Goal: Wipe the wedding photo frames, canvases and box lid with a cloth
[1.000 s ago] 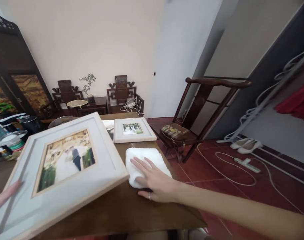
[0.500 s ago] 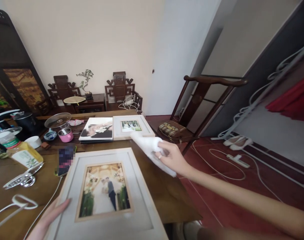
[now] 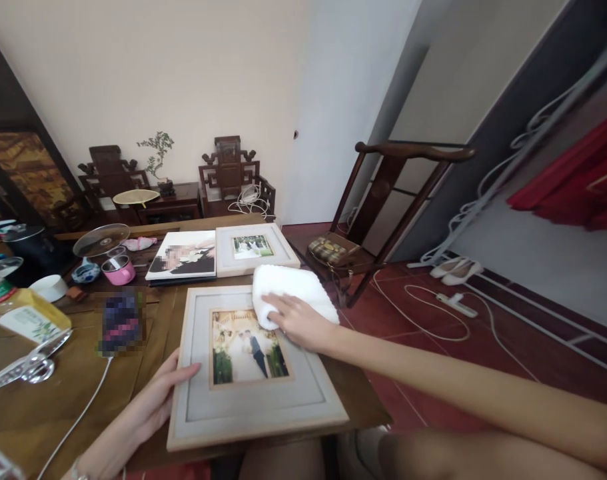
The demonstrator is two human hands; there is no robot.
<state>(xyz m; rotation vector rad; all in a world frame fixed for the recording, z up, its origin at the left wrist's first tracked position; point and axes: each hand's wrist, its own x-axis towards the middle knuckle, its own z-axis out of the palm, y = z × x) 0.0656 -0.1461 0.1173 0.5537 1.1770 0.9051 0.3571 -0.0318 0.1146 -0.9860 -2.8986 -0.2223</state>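
Observation:
A pale wooden picture frame [image 3: 303,407] with a wide light mat and a photo of a couple lies tilted at the table's near edge. Gripping its left side is my left hand [image 3: 166,387], thumb on the front and fingers underneath. My right hand [image 3: 296,320] presses a folded white cloth [image 3: 298,287] onto the frame's upper right corner, fingers bent over the fabric. Behind it, a second framed photo [image 3: 250,250] lies beside a white-topped photo panel [image 3: 183,253].
On the wooden table [image 3: 148,393] to the left are scissors [image 3: 33,363], an oil bottle [image 3: 28,313], a phone [image 3: 120,323] with a white cable, and a pink cup [image 3: 118,270]. A wooden chair [image 3: 390,200] holding a plaid bag [image 3: 333,250] stands at right.
My right hand has brought the cloth from beyond the frame's right side down onto its upper right corner. The frame now sits lower in tilt, and the view has shifted slightly right.

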